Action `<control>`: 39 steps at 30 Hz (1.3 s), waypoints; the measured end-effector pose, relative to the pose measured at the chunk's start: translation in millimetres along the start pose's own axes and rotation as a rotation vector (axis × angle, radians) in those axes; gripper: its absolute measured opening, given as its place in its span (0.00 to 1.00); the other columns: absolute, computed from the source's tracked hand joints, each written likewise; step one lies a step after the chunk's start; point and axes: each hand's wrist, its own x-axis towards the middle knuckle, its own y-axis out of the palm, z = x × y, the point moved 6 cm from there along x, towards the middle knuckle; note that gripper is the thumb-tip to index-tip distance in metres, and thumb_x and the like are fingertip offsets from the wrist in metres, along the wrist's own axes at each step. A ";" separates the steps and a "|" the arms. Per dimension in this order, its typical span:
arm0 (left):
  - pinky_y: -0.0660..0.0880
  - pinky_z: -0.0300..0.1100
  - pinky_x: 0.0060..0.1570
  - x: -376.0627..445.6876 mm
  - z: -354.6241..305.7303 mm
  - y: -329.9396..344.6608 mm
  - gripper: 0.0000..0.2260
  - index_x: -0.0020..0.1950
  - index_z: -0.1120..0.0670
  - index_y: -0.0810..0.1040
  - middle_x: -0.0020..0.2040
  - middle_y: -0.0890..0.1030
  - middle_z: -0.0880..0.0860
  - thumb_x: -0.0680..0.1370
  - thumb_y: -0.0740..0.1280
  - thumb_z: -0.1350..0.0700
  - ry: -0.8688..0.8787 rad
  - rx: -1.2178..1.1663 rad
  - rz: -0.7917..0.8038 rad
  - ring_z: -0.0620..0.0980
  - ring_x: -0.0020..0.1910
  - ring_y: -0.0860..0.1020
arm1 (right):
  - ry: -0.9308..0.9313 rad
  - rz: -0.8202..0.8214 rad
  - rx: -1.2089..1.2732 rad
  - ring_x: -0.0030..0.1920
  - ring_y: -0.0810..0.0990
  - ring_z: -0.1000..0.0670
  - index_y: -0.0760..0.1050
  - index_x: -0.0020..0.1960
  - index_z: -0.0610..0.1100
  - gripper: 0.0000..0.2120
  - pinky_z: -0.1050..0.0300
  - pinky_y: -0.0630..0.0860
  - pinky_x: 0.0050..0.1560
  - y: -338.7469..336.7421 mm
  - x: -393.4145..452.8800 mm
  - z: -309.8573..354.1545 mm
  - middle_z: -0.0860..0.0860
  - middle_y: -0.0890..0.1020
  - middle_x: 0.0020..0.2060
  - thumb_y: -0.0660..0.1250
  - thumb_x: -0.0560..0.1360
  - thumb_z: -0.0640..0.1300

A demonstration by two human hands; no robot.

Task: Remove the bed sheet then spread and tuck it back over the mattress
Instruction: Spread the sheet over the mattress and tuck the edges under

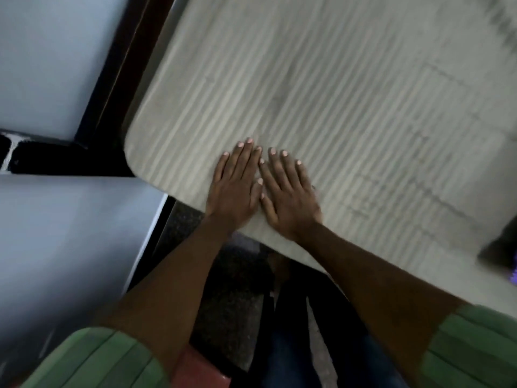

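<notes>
Both hands lie flat side by side, fingers straight, each grip wide and holding nothing: left hand (233,189) and right hand (288,196) press the striped bed sheet (321,88) near the mattress corner.

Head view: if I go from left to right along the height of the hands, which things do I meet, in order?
Pale wall → rounded corner of the striped sheet → left hand → right hand → flat sheet with creases.

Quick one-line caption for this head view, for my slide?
Both hands, left hand and right hand, lie flat side by side on the striped bed sheet near the mattress corner.
</notes>
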 end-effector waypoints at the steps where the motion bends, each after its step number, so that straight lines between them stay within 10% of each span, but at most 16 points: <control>1: 0.53 0.55 0.79 -17.2 1.6 0.9 0.28 0.84 0.54 0.52 0.84 0.51 0.53 0.85 0.52 0.49 0.016 -0.003 0.012 0.50 0.83 0.49 | -0.037 0.025 -0.001 0.83 0.43 0.42 0.48 0.84 0.42 0.37 0.38 0.49 0.80 6.4 -16.9 15.2 0.44 0.48 0.83 0.53 0.83 0.60; 7: 0.69 0.56 0.64 -91.3 15.3 -15.1 0.17 0.69 0.54 0.73 0.69 0.72 0.55 0.83 0.62 0.48 -0.023 -0.135 0.042 0.59 0.65 0.71 | -0.367 0.093 0.185 0.83 0.48 0.46 0.54 0.83 0.41 0.33 0.42 0.51 0.81 5.1 -67.1 37.3 0.45 0.54 0.83 0.56 0.84 0.56; 12: 0.68 0.53 0.52 -79.7 -10.8 -28.5 0.08 0.50 0.54 0.76 0.52 0.76 0.53 0.84 0.61 0.51 0.002 -0.157 -0.044 0.58 0.52 0.74 | 0.206 -0.004 0.105 0.83 0.45 0.42 0.48 0.84 0.47 0.35 0.38 0.49 0.80 -1.9 -83.7 -24.0 0.46 0.48 0.84 0.56 0.83 0.57; 16: 0.70 0.53 0.52 -52.2 -55.2 -35.2 0.04 0.53 0.54 0.77 0.52 0.77 0.53 0.82 0.64 0.54 -0.009 -0.342 -0.111 0.57 0.52 0.74 | -0.188 0.027 0.206 0.83 0.48 0.44 0.58 0.83 0.45 0.29 0.41 0.49 0.81 7.7 -124.2 24.6 0.46 0.55 0.83 0.57 0.84 0.51; 26: 0.65 0.52 0.68 -4.3 -147.6 16.8 0.21 0.77 0.47 0.67 0.80 0.63 0.48 0.84 0.57 0.45 0.020 -0.364 -0.024 0.52 0.73 0.68 | 0.317 -0.103 0.063 0.83 0.44 0.47 0.47 0.85 0.47 0.30 0.42 0.47 0.81 -4.3 -102.2 -108.8 0.49 0.46 0.84 0.48 0.85 0.55; 33: 0.66 0.54 0.63 6.8 -163.2 13.3 0.20 0.73 0.51 0.71 0.76 0.68 0.52 0.82 0.62 0.46 -0.062 -0.271 -0.043 0.56 0.67 0.70 | 1.108 -0.243 0.042 0.82 0.53 0.39 0.53 0.83 0.42 0.31 0.34 0.54 0.78 -25.0 -239.4 -241.8 0.41 0.55 0.82 0.51 0.85 0.55; 39: 0.66 0.50 0.66 80.9 -235.5 -11.1 0.19 0.72 0.53 0.72 0.73 0.71 0.52 0.83 0.59 0.47 0.055 -0.559 -0.145 0.54 0.69 0.70 | 0.301 -0.228 0.091 0.83 0.52 0.41 0.53 0.83 0.39 0.32 0.44 0.47 0.82 -32.5 -88.2 -154.9 0.41 0.55 0.82 0.54 0.85 0.55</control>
